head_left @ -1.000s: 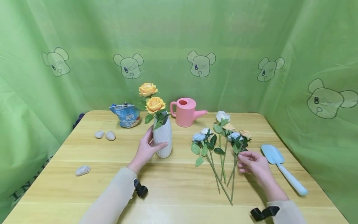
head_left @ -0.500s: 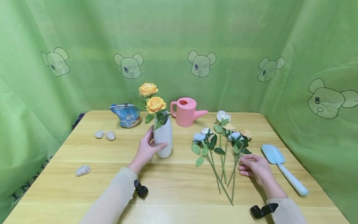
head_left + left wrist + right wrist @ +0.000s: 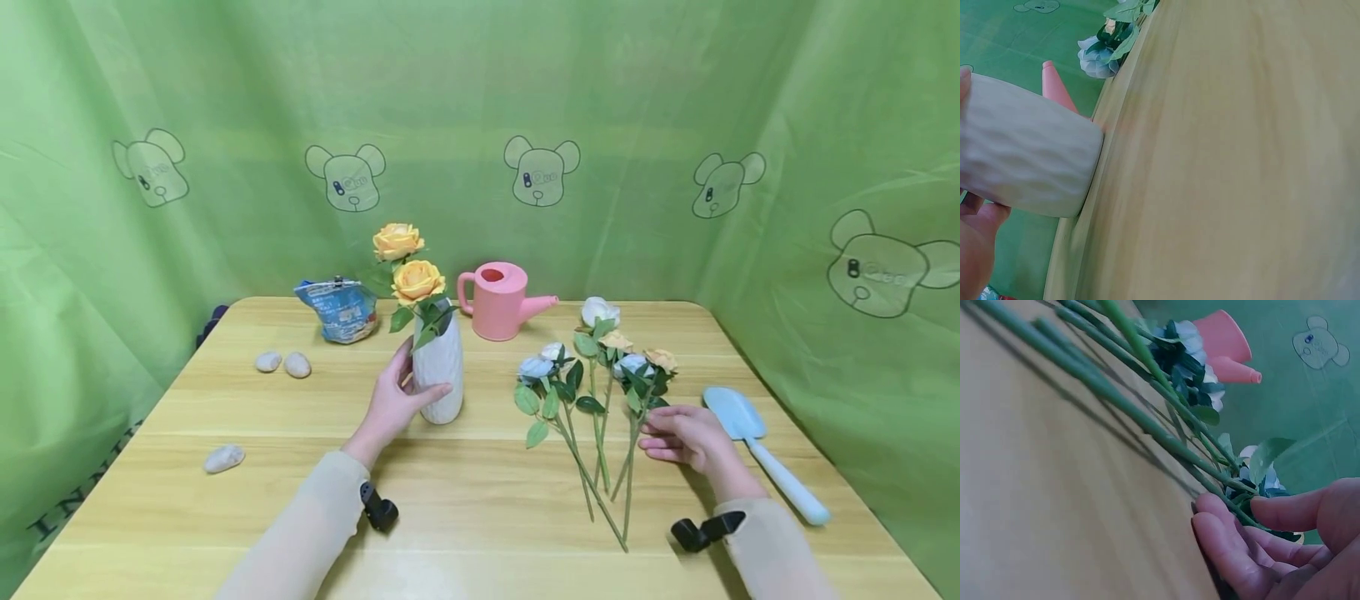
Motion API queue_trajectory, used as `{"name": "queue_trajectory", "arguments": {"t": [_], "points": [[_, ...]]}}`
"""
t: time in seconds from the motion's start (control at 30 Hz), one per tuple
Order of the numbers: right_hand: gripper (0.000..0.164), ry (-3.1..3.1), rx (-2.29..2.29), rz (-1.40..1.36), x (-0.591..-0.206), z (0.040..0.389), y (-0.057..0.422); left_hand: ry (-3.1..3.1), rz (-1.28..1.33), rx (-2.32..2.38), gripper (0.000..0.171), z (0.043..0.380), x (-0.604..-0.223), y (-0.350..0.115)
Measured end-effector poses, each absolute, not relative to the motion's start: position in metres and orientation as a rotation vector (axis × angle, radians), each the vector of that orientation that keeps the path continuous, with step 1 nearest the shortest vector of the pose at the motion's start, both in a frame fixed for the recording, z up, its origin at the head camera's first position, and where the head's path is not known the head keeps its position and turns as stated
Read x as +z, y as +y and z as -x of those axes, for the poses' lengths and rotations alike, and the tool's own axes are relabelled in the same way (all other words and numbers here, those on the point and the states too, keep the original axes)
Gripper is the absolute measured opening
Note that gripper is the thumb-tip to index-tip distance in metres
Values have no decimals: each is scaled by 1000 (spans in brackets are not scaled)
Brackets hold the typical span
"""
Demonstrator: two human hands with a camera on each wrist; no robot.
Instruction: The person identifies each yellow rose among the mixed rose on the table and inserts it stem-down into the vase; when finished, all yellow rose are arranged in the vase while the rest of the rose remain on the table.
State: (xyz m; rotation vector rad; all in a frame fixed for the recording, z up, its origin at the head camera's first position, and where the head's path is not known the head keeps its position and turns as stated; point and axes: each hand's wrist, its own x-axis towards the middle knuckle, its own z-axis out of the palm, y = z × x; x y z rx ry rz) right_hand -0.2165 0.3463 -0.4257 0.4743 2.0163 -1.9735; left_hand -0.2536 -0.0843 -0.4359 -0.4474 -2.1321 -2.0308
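In the head view my left hand (image 3: 393, 396) grips the side of a white textured vase (image 3: 440, 375), which stands upright with two yellow-orange roses (image 3: 417, 282) in it. The left wrist view shows the vase's base (image 3: 1054, 169) at the tabletop. My right hand (image 3: 690, 437) is at the stems of the right-hand roses in a loose group: a blue rose (image 3: 632, 367) and a peach rose (image 3: 662, 360). In the right wrist view its thumb (image 3: 1291, 511) and fingertips lie on either side of a green stem (image 3: 1210, 482), with a small gap between them.
A pink watering can (image 3: 498, 302) and a blue clipped bag (image 3: 345, 311) stand at the back. Blue and white roses (image 3: 535, 367) lie left of my right hand, a light-blue trowel (image 3: 765, 454) right of it. Several pale stones (image 3: 224, 458) lie on the left.
My right hand has shifted slightly at the stems, its fingers spreading a little. The left hand, the vase and the roses have hardly moved.
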Motion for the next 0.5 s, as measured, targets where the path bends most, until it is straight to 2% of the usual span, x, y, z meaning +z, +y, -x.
{"name": "queue_trajectory", "arguments": {"t": [0.37,0.5], "points": [[55,2049,-1869,-477,-427,228,347,-2121,463,-2060,89,254,-436,-85],[50,2070,-1834,-480,-426,230,346,-2122,467,-2036,88,254,-437,-84]]}}
